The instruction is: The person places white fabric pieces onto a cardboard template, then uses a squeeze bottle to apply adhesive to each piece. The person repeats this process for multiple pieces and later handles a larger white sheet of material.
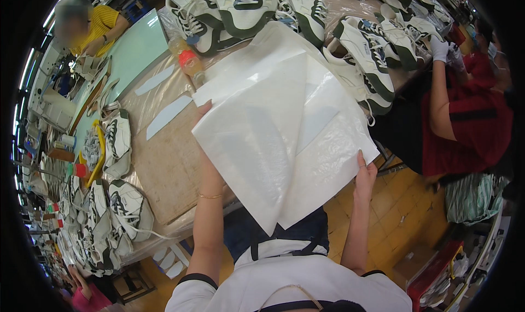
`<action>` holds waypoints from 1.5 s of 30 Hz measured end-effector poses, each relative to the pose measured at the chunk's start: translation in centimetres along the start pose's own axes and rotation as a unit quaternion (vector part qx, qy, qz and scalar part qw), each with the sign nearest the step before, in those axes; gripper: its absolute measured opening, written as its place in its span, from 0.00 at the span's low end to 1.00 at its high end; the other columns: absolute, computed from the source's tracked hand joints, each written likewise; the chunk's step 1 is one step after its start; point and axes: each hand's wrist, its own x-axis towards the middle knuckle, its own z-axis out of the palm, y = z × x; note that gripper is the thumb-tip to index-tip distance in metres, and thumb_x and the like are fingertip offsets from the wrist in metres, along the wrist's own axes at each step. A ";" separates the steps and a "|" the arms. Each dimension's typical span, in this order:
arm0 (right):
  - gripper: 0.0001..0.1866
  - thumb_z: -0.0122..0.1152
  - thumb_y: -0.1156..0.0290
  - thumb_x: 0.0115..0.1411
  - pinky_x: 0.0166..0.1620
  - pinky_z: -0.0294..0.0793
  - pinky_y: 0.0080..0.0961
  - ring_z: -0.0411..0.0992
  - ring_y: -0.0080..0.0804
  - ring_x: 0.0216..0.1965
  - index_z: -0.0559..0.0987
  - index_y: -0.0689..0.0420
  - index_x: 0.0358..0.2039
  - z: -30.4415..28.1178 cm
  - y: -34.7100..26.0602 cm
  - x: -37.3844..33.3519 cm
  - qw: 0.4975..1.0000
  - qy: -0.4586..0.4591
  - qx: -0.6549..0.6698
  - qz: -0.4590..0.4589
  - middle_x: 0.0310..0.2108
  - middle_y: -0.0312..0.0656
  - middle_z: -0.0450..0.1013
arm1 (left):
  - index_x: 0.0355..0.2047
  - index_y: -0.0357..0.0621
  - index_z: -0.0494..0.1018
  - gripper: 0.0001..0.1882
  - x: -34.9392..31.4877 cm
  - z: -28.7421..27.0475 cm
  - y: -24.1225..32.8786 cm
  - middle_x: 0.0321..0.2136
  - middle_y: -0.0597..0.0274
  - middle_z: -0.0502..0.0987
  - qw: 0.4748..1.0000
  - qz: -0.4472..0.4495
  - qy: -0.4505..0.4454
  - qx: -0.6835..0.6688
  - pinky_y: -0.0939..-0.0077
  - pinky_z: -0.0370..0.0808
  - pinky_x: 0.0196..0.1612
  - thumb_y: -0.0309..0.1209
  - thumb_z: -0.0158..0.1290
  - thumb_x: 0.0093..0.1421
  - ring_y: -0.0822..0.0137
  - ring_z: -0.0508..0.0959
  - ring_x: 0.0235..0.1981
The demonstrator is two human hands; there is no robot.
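Large glossy white sheets [251, 142], slightly see-through, hang in front of me over the table's near edge. They overlap, with one loose corner pointing down toward my waist. My right hand [365, 175] pinches the right corner, its thumb on top. On the left edge, my left hand [205, 109] grips the sheet, most of its fingers hidden behind it. Bluish shapes show faintly through the sheets. Close to my left hand, two pale blue, long curved cut pieces [168, 116] lie on the table.
A brown board [164, 169] covers part of the table [145, 238]. White and dark green sneakers [361, 55] crowd the far side and left. A bottle with orange-red contents [190, 63] lies beyond the sheets. A person in red [465, 115] handles shoes at right; another in yellow [104, 30] works far left.
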 end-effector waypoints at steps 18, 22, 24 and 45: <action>0.19 0.59 0.69 0.61 0.61 0.59 0.40 0.57 0.48 0.62 0.73 0.61 0.51 6.2 -7.4 -5.6 0.876 -0.082 -0.310 -0.360 0.59 0.51 0.60 | 0.40 0.34 0.73 0.15 1.0 -2.4 -1.3 0.36 0.53 0.80 0.800 -0.440 -0.182 -0.364 0.70 0.79 0.38 0.34 0.49 0.59 0.61 0.81 0.33; 0.18 0.55 0.70 0.63 0.62 0.58 0.39 0.58 0.50 0.62 0.72 0.62 0.52 11.0 -7.9 -1.4 0.854 -0.222 -0.316 -0.348 0.59 0.54 0.62 | 0.40 0.36 0.73 0.14 1.3 -2.1 -0.7 0.36 0.56 0.78 0.783 -0.410 -0.320 -0.341 0.66 0.77 0.44 0.30 0.50 0.54 0.62 0.79 0.37; 0.19 0.51 0.68 0.65 0.64 0.55 0.41 0.55 0.51 0.64 0.71 0.64 0.52 14.0 -7.7 2.1 0.741 -0.191 -0.472 -0.438 0.61 0.54 0.60 | 0.40 0.35 0.72 0.14 2.2 -2.2 -0.1 0.36 0.56 0.78 0.815 -0.394 -0.300 -0.302 0.66 0.77 0.44 0.30 0.49 0.54 0.63 0.79 0.36; 0.31 0.39 0.51 0.67 0.69 0.42 0.40 0.43 0.39 0.70 0.58 0.51 0.66 19.4 -3.4 6.5 0.658 -0.243 -0.588 -0.402 0.68 0.48 0.48 | 0.43 0.28 0.71 0.20 0.5 -10.7 10.9 0.36 0.49 0.78 0.957 -0.153 -0.103 -0.225 0.74 0.78 0.41 0.33 0.47 0.56 0.61 0.79 0.36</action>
